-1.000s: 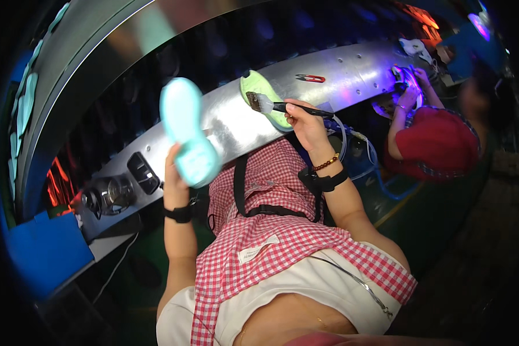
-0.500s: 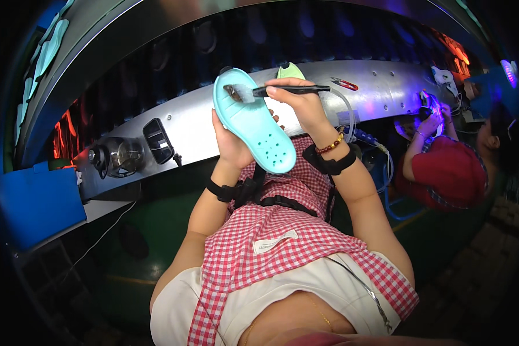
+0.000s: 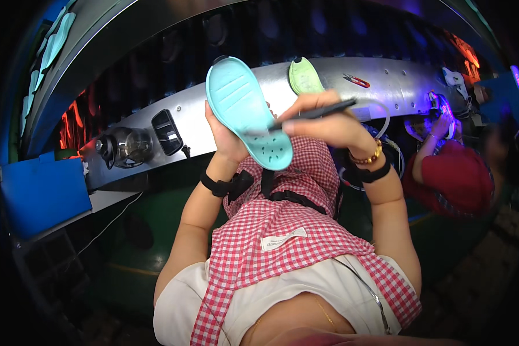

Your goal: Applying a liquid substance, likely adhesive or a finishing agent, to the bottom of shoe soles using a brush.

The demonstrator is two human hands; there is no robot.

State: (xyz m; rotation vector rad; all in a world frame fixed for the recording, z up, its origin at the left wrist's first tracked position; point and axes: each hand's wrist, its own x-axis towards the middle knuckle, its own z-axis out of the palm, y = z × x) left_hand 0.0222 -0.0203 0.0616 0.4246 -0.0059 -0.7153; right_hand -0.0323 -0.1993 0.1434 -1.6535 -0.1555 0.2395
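My left hand [image 3: 228, 137] is closed around the left edge of a turquoise foam shoe sole [image 3: 233, 95], holding it tilted above my apron. Grooves cross the sole's upper part, and small holes dot its lower end. A black-handled brush [image 3: 331, 109] with a clear tube at its back end is pinched in my right hand [image 3: 323, 124], which is partly smeared by motion. The brush's blurred bristles lie over the sole just above the holes. Behind my right hand, a light green piece [image 3: 305, 76] of similar foam rests on the metal bench.
The metal bench [image 3: 190, 135] carries a black tray [image 3: 166, 132], a dark glass pot [image 3: 134, 147] and red-handled snips [image 3: 356, 81]. Dark moulded shapes line the area behind it. A blue panel [image 3: 46, 193] stands at the left. On the right, a person in red [image 3: 455, 179] works.
The brush in my right hand has moved down the sole from the upper end toward the holes. A dark patch seen there before no longer shows. My view has shifted slightly.
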